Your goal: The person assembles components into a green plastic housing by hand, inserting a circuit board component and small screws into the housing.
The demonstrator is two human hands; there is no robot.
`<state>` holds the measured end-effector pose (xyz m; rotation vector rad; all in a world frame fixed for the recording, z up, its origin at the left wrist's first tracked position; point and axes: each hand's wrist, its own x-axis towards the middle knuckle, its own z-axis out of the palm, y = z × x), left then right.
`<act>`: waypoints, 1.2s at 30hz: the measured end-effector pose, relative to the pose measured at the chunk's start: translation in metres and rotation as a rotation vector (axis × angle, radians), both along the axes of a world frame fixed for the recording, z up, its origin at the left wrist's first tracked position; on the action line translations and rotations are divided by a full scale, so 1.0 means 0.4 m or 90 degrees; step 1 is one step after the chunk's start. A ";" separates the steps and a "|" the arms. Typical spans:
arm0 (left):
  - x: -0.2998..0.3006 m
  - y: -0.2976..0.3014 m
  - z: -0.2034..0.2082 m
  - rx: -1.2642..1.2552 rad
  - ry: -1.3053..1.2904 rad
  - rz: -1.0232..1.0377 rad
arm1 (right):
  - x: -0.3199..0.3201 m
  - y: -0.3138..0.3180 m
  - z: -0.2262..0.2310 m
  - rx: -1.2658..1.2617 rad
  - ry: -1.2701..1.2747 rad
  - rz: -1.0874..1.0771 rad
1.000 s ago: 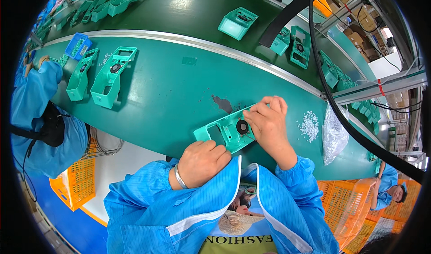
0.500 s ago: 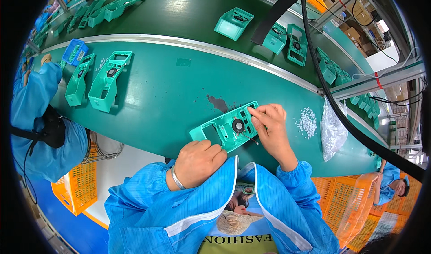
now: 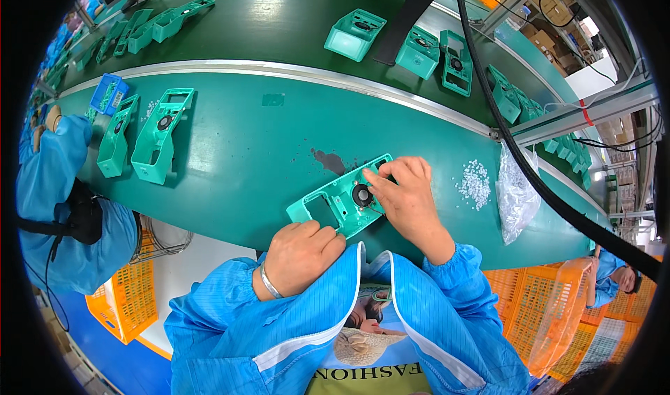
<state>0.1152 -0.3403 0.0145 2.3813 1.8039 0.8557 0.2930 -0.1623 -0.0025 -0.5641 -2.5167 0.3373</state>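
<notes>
Two hands on one green housing, which sits slantwise at the bench's near edge, in front of the person. Left hand: fingers curled over the near side, gripping it. Right hand: fingers bunched over the right end, beside the round black part; can't tell if they pinch anything. White bits heaped farther right, near a clear bag.
</notes>
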 end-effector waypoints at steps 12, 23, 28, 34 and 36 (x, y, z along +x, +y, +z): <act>-0.003 0.000 -0.001 -0.002 -0.006 -0.001 | -0.024 0.040 -0.012 -0.021 0.076 -0.012; -0.008 0.000 -0.003 -0.010 -0.002 -0.007 | -0.020 0.044 -0.041 -0.035 0.092 -0.023; -0.006 0.001 0.000 -0.011 0.014 0.001 | -0.027 0.038 -0.019 0.006 0.084 -0.038; -0.013 0.003 -0.003 0.000 0.022 -0.004 | -0.011 0.052 0.015 -0.010 0.069 -0.070; -0.024 0.000 0.008 0.002 0.000 0.000 | 0.031 0.080 0.026 -0.065 0.100 -0.102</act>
